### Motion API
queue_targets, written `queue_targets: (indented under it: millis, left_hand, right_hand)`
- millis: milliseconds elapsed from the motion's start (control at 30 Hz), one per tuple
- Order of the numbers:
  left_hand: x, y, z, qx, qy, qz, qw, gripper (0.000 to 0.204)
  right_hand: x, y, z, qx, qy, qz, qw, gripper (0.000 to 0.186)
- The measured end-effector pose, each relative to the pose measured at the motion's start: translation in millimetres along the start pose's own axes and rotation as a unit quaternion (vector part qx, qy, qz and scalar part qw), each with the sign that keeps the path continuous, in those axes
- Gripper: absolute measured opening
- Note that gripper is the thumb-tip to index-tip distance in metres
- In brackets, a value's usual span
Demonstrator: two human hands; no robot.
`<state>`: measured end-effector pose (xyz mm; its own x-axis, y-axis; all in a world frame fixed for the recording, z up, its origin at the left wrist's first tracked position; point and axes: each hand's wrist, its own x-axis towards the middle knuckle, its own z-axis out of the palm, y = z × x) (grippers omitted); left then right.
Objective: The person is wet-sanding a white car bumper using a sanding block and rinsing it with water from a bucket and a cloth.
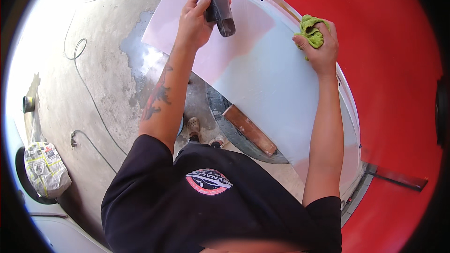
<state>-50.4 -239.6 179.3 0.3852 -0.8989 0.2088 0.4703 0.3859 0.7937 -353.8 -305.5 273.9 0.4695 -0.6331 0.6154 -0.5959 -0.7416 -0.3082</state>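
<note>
My left hand is closed around a dark, long block, which looks like a sanding block with a wet, shiny surface. It is over the upper left part of a car body panel, which is patched in pale white and pink. My right hand grips a bunched lime-green cloth at the panel's upper right edge, beside the red bodywork. Whether the block touches the panel, I cannot tell.
Below the panel a tire shows, with a brown flat block by it. A thin hose loops over the wet concrete floor. A newspaper-wrapped part of another car is at lower left. Red car bodywork fills the right.
</note>
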Motion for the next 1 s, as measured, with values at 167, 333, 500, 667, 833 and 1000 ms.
queue_targets:
  millis: [167,333,500,667,833,1000]
  left_hand:
    - [-65,-2,-12,-0.274,-0.075,-0.080,0.955,0.047]
    - [-94,12,-16,-0.275,-0.043,-0.104,0.955,0.050]
    - [-110,35,-25,-0.286,-0.061,-0.119,0.949,0.050]
    - [-127,45,-35,-0.245,-0.049,-0.107,0.962,0.049]
    - [-151,38,-39,-0.194,-0.019,-0.149,0.969,0.042]
    - [-162,28,-63,0.011,0.198,-0.107,0.974,0.009]
  right_hand:
    - [-4,7,1,0.075,-0.009,0.024,0.997,0.050]
    - [-44,-84,45,0.122,-0.008,0.021,0.992,0.021]
    - [-96,-126,95,0.452,-0.108,0.259,0.847,0.036]
    - [-140,-153,112,0.708,-0.210,0.357,0.573,0.071]
    - [-157,-183,125,0.636,-0.220,0.382,0.633,0.059]
    - [-182,-183,128,0.459,-0.190,0.385,0.778,0.038]
